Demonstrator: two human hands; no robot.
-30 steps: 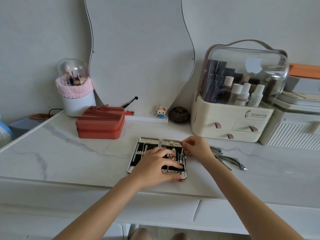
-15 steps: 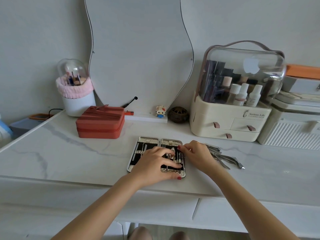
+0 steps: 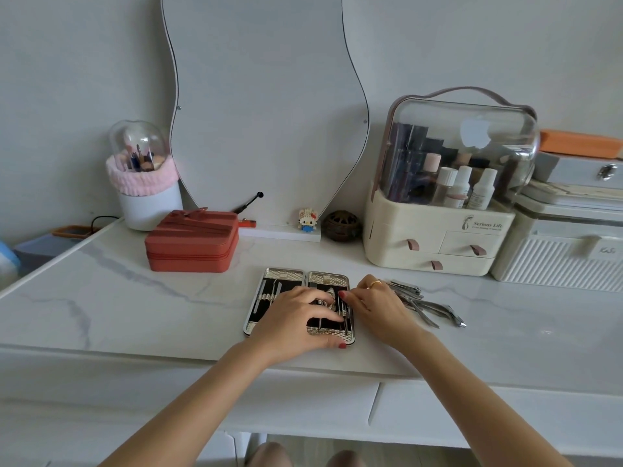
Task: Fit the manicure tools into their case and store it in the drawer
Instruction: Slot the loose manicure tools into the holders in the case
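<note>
A: Where is the open manicure case (image 3: 285,277) lying?
B: Before the mirror (image 3: 266,106); left hand (image 3: 296,323) pressing flat, right hand (image 3: 374,303) pinching a tool in.
A: Next?
B: Probably seating loose nippers (image 3: 435,306).

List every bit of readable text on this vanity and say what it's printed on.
"Serious Life": on the front of the cream cosmetics organizer, beside a small logo.
Smaller line under it: too blurred to read.
Labels on the bottles inside: too small to read.
Mark on the ribbed white box: illegible.
</note>
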